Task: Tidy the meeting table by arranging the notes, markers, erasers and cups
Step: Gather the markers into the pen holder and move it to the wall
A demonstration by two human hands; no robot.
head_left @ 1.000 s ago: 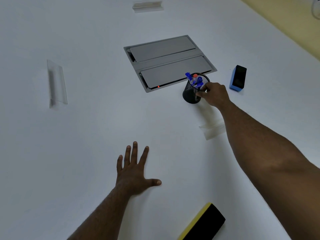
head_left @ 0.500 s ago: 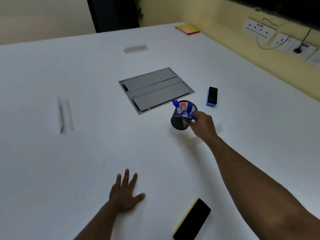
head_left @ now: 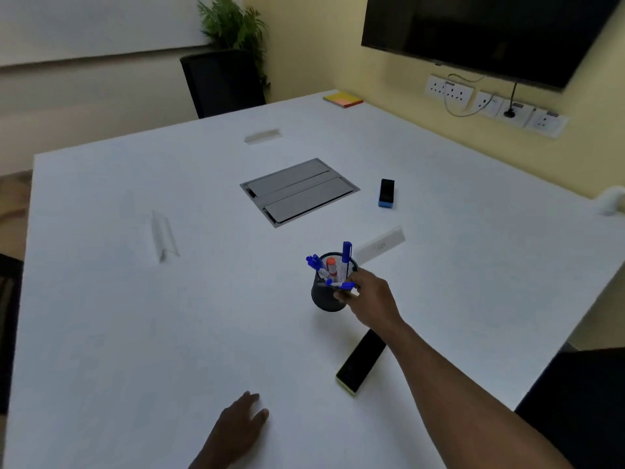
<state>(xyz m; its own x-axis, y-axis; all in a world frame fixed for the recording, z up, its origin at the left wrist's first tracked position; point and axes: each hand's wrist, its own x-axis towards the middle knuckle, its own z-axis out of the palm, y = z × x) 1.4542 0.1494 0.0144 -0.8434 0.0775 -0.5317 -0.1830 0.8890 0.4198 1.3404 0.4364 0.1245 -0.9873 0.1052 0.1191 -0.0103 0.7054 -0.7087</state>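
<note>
A black mesh cup [head_left: 324, 296] with several blue markers [head_left: 345, 257] and a red-capped one stands mid-table, tilted slightly. My right hand [head_left: 370, 297] grips its right side. Flat on the table near the front edge rests my left hand [head_left: 241, 426], fingers apart. A black eraser with a yellow base [head_left: 360, 362] lies just under my right forearm. Farther back sits a black eraser with a blue base [head_left: 386, 192]. A stack of yellow and pink notes [head_left: 342, 99] lies at the far right corner.
A grey cable hatch [head_left: 299, 191] is set into the white table [head_left: 135, 333]. Clear name-card holders stand at the left [head_left: 162, 236], the far middle [head_left: 262, 135] and right of the cup [head_left: 380, 247]. Black chairs stand at the far side [head_left: 221, 82] and near right [head_left: 575, 401].
The cup, held by my right hand, has come toward me, away from the cable hatch. The view has tilted up, showing the far wall and screen. My left hand stays flat.
</note>
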